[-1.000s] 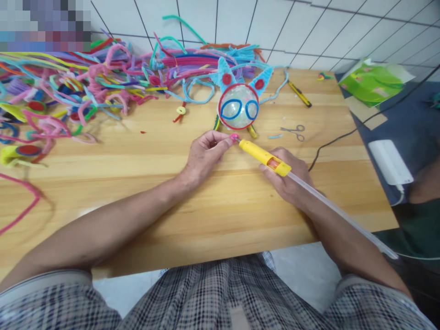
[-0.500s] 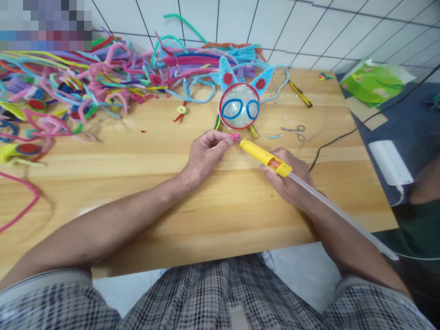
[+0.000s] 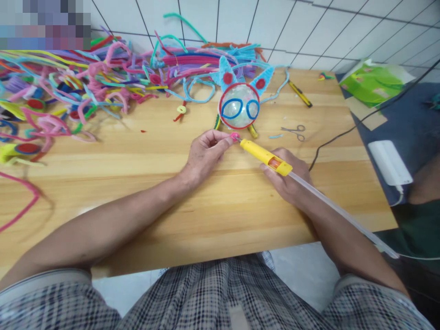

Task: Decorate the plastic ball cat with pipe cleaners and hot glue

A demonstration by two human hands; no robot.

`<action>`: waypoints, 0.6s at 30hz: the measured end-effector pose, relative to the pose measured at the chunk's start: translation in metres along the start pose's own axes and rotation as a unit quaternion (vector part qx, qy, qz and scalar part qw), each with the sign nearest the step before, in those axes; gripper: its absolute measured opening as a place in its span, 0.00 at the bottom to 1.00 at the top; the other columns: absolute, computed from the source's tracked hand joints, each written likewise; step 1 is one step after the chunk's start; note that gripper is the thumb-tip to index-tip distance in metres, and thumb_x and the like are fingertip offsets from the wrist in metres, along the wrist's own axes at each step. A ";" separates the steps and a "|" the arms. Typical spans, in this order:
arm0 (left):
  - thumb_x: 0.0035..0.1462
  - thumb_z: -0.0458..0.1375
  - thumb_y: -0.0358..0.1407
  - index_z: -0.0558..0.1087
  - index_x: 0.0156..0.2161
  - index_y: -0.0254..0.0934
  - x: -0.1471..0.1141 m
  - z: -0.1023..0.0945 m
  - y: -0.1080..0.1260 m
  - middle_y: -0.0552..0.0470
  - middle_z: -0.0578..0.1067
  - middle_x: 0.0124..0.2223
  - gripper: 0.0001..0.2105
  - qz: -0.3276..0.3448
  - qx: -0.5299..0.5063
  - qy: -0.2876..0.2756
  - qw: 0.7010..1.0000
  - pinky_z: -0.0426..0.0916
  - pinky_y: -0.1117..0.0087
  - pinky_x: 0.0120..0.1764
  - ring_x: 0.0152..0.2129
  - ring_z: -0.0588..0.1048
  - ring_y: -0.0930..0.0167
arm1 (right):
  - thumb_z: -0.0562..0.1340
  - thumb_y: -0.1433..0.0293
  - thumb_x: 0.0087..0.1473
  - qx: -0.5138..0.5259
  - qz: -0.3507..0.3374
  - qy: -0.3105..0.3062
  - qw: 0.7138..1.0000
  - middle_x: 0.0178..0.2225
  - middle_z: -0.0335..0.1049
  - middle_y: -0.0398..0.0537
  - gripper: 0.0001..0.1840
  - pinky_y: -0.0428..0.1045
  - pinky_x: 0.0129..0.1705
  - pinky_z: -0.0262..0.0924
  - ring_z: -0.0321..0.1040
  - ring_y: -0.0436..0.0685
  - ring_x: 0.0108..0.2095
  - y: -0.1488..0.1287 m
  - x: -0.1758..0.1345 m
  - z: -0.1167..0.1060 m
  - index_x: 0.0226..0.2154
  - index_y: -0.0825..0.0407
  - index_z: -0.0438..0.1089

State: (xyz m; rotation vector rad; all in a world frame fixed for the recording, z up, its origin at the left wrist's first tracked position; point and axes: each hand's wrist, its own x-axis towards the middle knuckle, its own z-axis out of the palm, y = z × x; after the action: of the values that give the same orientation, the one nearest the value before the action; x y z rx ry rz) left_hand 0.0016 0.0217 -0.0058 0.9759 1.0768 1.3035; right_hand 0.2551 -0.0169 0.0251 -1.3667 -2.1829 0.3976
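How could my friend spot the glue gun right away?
Look at the wooden table, then the person's right hand. It grips the glue gun; unlike the yellow cutter lying farther back, this yellow tool has a long, see-through stick poking from its rear.

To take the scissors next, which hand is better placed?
Probably the right hand: it is nearer the scissors, though it holds a glue gun. The left hand, farther away, pinches a small pink piece.

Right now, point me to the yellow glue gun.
In the head view, the yellow glue gun is just right of centre, held in the right hand, its nozzle at the small pink piece pinched by the left hand.
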 end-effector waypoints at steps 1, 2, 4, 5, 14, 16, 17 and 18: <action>0.58 0.75 0.39 0.84 0.35 0.37 0.000 0.000 0.000 0.57 0.73 0.24 0.08 -0.001 -0.001 0.002 1.000 0.58 0.75 0.22 0.19 0.63 0.78 | 0.65 0.60 0.71 0.003 0.001 -0.001 1.000 0.40 0.80 0.47 0.06 0.57 0.42 0.71 0.79 0.63 0.40 -0.001 0.000 -0.001 0.46 0.42 0.70; 0.58 0.75 0.39 0.84 0.35 0.37 0.000 0.000 0.000 0.57 0.73 0.24 0.08 -0.003 -0.002 0.004 1.000 0.58 0.75 0.22 0.19 0.63 0.78 | 0.66 0.60 0.71 0.007 0.003 0.000 1.000 0.40 0.80 0.47 0.06 0.56 0.42 0.70 0.79 0.63 0.39 -0.002 0.001 -0.001 0.45 0.42 0.71; 0.58 0.74 0.38 0.83 0.35 0.36 -0.001 0.001 0.002 0.58 0.72 0.24 0.08 -0.010 -0.009 0.006 1.000 0.57 0.75 0.22 0.19 0.63 0.78 | 0.66 0.60 0.71 0.020 0.008 0.008 1.000 0.39 0.79 0.46 0.06 0.56 0.42 0.70 0.78 0.62 0.39 -0.002 0.000 -0.002 0.44 0.42 0.71; 0.59 0.74 0.37 0.83 0.34 0.36 -0.001 0.002 0.003 0.58 0.72 0.24 0.08 -0.015 -0.012 0.006 1.000 0.57 0.75 0.23 0.19 0.63 0.78 | 0.66 0.59 0.71 0.028 0.012 0.014 0.999 0.39 0.79 0.46 0.06 0.57 0.42 0.70 0.78 0.62 0.38 0.000 0.000 -0.002 0.44 0.42 0.72; 0.51 0.80 0.44 0.77 0.33 0.35 0.000 0.004 0.009 0.61 0.71 0.24 0.18 -0.058 -0.029 -0.013 0.998 0.56 0.73 0.24 0.20 0.63 0.79 | 0.69 0.61 0.61 0.183 0.120 0.143 0.965 0.44 0.84 0.49 0.05 0.62 0.51 0.73 0.80 0.66 0.46 0.013 0.017 -0.015 0.38 0.43 0.81; 0.51 0.80 0.43 0.77 0.32 0.35 -0.001 0.005 0.011 0.62 0.70 0.23 0.18 -0.062 -0.036 -0.020 0.997 0.55 0.73 0.24 0.20 0.62 0.79 | 0.70 0.64 0.56 0.187 0.150 0.206 0.949 0.42 0.84 0.49 0.03 0.59 0.43 0.71 0.78 0.62 0.38 0.017 0.026 -0.031 0.33 0.45 0.80; 0.52 0.79 0.43 0.77 0.32 0.35 -0.001 0.006 0.012 0.62 0.69 0.23 0.18 -0.063 -0.038 -0.023 0.997 0.54 0.73 0.24 0.20 0.61 0.79 | 0.69 0.65 0.55 0.185 0.163 0.227 0.942 0.41 0.84 0.49 0.03 0.58 0.40 0.69 0.75 0.60 0.35 0.024 0.030 -0.040 0.33 0.45 0.80; 0.52 0.79 0.42 0.77 0.32 0.35 -0.002 0.006 0.013 0.62 0.69 0.23 0.17 -0.064 -0.038 -0.025 0.997 0.54 0.73 0.25 0.20 0.61 0.79 | 0.69 0.64 0.54 0.181 0.177 0.240 0.937 0.40 0.83 0.49 0.04 0.58 0.39 0.67 0.74 0.59 0.33 0.033 0.033 -0.048 0.34 0.45 0.80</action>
State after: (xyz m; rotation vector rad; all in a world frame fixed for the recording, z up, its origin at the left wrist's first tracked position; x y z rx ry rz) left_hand 0.0041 0.0205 0.0085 0.8643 1.0267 1.1998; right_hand 0.2960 0.0256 0.0568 -1.4568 -1.3910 0.5048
